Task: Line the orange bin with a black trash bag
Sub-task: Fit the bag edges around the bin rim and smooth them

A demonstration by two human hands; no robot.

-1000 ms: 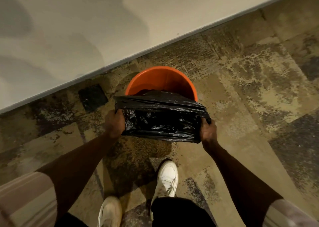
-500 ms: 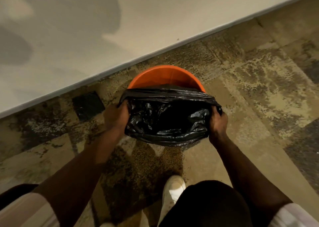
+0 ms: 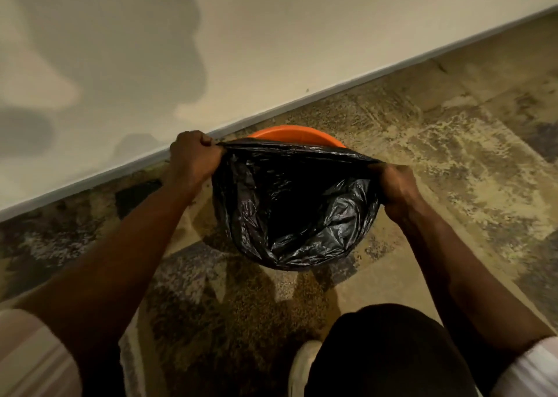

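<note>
Across the upper half, from 9 round to 2 o'clock: a pale wall (image 3: 271,34), shadowed toward 10 o'clock, edged below by a grey baseboard (image 3: 332,90) slanting up toward 2 o'clock.

Beneath that, a worn, mottled floor (image 3: 468,161) in tan and dark blotches, possibly carpet tile, though too blurred to settle.

At centre, a black trash bag (image 3: 296,203), glossy and crinkled, mouth pulled wide toward the camera with a dark hollow inside. Hung over the near side of the bin, hiding nearly all of it.

Just past centre toward 12 o'clock, the orange bin (image 3: 297,133), standing on the floor near the baseboard, seen only as a far arc of rim above the bag's taut upper edge.

At 5 o'clock, a dark-clad knee (image 3: 386,351). Bare forearms (image 3: 136,245) reaching in from 7 and 4 o'clock, with pale sleeves (image 3: 30,360) at the bottom corners.

Left hand (image 3: 193,155) at 10 o'clock of the bag, fisted round the bag's edge. Right hand (image 3: 395,185) at 3 o'clock of the bag, likewise clenched on the edge. Hands well apart, with the plastic stretched tight between them.

At 6 o'clock, just beside the knee, a white shoe (image 3: 302,366). At 9 o'clock of the bag, near the baseboard, a dark square patch (image 3: 136,192) in the floor.
</note>
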